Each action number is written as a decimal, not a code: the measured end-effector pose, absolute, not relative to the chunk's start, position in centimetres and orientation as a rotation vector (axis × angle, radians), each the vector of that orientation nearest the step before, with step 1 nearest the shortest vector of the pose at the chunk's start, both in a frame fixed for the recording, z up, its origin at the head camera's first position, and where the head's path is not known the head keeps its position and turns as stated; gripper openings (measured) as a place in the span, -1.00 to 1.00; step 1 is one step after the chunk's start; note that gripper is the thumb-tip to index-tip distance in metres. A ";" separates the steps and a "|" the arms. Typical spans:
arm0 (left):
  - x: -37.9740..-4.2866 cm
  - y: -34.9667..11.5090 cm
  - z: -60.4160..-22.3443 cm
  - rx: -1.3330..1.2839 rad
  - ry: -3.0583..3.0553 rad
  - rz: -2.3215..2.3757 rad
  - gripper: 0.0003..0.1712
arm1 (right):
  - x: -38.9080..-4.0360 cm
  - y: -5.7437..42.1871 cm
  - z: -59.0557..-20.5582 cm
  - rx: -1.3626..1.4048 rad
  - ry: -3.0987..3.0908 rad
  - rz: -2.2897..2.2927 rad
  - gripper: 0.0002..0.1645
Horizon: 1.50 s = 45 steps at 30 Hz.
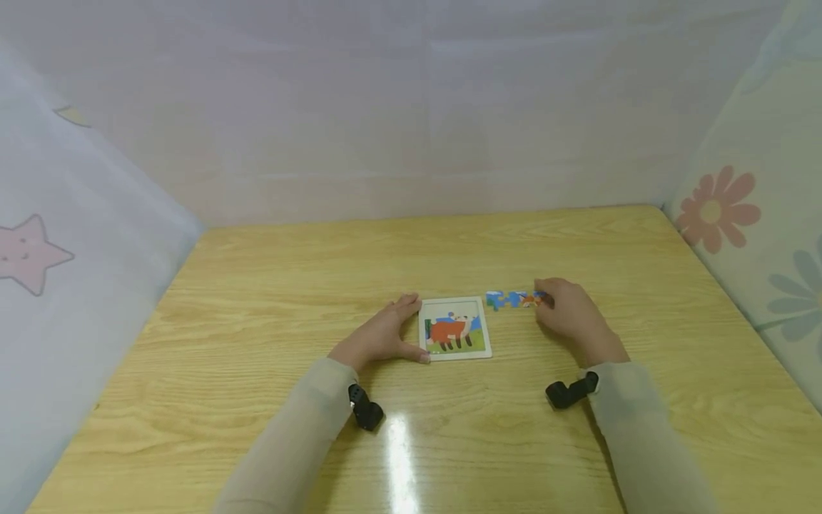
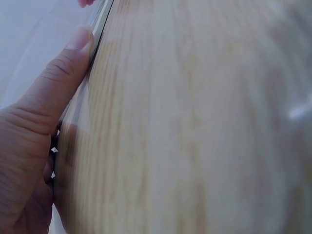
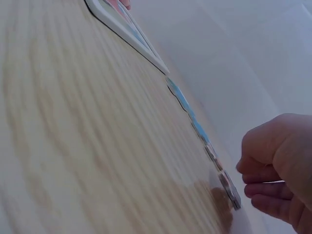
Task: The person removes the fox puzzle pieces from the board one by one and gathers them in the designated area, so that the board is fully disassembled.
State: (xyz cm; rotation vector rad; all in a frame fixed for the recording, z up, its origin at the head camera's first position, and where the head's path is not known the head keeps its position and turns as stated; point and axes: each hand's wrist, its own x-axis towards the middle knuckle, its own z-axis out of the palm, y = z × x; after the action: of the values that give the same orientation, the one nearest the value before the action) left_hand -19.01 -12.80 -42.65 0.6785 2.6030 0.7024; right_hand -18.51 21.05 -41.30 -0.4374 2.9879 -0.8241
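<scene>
A square white-framed puzzle board [image 1: 486, 343] with a red fox picture lies flat on the wooden table. My left hand [image 1: 384, 334] holds it along the left side, thumb at the near left corner and fingers at the far left corner. In the left wrist view the thumb [image 2: 63, 68] presses against the board's edge. Right of the board lies a row of blue and orange jigsaw pieces [image 1: 511, 299]. My right hand [image 1: 574, 318] is at the row's right end, fingers loosely bent. The right wrist view shows a small gap between these fingers and the end piece [image 3: 229, 190].
The wooden table [image 1: 289, 285] runs back to a pale cloth wall [image 1: 321, 143]. Printed side cloths stand left and right, one with a pink star [image 1: 28, 253], the other with flowers [image 1: 711, 211]. Light glares on the near tabletop.
</scene>
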 end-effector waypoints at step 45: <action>-19.0 -12.5 -42.4 0.661 2.592 0.690 0.29 | -20.0 7.9 -40.7 -0.909 2.645 -0.705 -0.43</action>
State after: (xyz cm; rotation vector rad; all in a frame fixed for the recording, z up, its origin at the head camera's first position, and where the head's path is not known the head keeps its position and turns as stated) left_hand -19.01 -12.50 -42.42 0.6612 2.5916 0.6897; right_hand -19.96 7.95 -40.69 -0.9088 2.6449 -0.7047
